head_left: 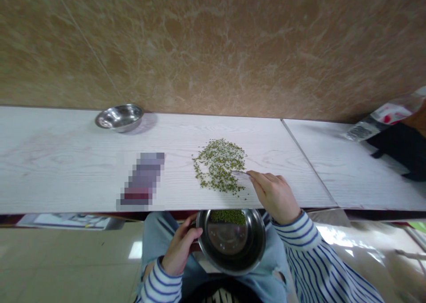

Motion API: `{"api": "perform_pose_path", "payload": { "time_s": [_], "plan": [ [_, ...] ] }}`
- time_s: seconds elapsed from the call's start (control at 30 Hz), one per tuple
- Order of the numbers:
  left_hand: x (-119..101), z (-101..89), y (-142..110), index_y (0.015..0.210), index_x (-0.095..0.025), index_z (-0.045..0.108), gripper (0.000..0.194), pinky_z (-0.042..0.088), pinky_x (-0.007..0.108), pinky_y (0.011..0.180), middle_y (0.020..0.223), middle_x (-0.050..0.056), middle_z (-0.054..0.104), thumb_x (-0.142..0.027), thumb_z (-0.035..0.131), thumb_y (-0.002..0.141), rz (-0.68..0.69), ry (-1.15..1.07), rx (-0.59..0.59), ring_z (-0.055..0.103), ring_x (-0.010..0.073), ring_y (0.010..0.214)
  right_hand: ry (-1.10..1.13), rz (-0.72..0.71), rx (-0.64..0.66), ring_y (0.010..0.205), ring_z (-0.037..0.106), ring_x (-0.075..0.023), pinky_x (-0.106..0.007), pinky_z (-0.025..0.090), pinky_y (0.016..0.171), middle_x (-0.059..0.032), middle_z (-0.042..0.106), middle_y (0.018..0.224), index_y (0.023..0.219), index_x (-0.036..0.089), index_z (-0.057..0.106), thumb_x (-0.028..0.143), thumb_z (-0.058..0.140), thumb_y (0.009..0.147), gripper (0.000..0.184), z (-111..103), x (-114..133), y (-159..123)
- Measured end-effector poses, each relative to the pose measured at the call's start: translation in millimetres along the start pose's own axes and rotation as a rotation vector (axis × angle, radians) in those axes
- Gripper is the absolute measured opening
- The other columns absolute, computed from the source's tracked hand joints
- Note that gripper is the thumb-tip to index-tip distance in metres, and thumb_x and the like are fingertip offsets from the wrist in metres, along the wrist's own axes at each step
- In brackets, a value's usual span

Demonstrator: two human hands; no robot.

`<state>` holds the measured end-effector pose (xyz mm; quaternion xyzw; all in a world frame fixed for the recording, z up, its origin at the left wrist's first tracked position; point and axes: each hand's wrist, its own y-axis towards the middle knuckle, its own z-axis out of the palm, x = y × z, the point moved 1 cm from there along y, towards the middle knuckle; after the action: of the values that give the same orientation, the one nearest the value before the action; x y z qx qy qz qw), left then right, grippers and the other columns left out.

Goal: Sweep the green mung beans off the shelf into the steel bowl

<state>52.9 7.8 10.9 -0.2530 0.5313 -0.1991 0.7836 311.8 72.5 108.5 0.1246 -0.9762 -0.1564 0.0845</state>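
A heap of small green beans mixed with white grains point(219, 163) lies on the white table point(66, 170). My right hand point(274, 194) rests at the heap's near right edge, fingers pinched on a thin flat piece point(240, 173) that touches the beans. Below the table edge, over my lap, my left hand point(179, 247) grips the rim of a steel bowl point(231, 243). Some green beans point(228, 216) lie inside the bowl along its far wall.
A second, empty steel bowl point(120, 116) stands at the back left near the brown wall. A blurred-out flat object point(142, 179) lies left of the heap. A plastic bag point(382, 121) and something dark point(402, 152) sit at the far right.
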Motion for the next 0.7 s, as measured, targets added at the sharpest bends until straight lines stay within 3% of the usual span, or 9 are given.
{"api": "perform_pose_path", "payload": {
  "time_s": [0.33, 0.7],
  "plan": [
    [-1, 2.8, -1, 0.103, -0.018, 0.072, 0.042, 0.051, 0.030, 0.060, 0.087, 0.006, 0.077, -0.028, 0.074, 0.062, 0.008, 0.002, 0.011, 0.067, 0.0205, 0.070, 0.021, -0.041, 0.029, 0.082, 0.069, -0.0181, -0.031, 0.041, 0.072, -0.0063, 0.076, 0.092, 0.112, 0.019, 0.066, 0.020, 0.046, 0.099, 0.024, -6, 15, -10],
    [-2, 6.2, -4, 0.103, -0.017, 0.072, 0.041, 0.049, 0.028, 0.055, 0.085, 0.005, 0.077, -0.028, 0.073, 0.063, 0.000, 0.005, 0.048, 0.069, 0.0227, 0.074, 0.098, -0.085, 0.059, 0.084, 0.069, -0.0172, -0.030, 0.040, 0.074, -0.0025, 0.075, 0.091, 0.114, 0.020, 0.065, 0.017, 0.051, 0.098, 0.021, -15, 27, -19]
  ]
}}
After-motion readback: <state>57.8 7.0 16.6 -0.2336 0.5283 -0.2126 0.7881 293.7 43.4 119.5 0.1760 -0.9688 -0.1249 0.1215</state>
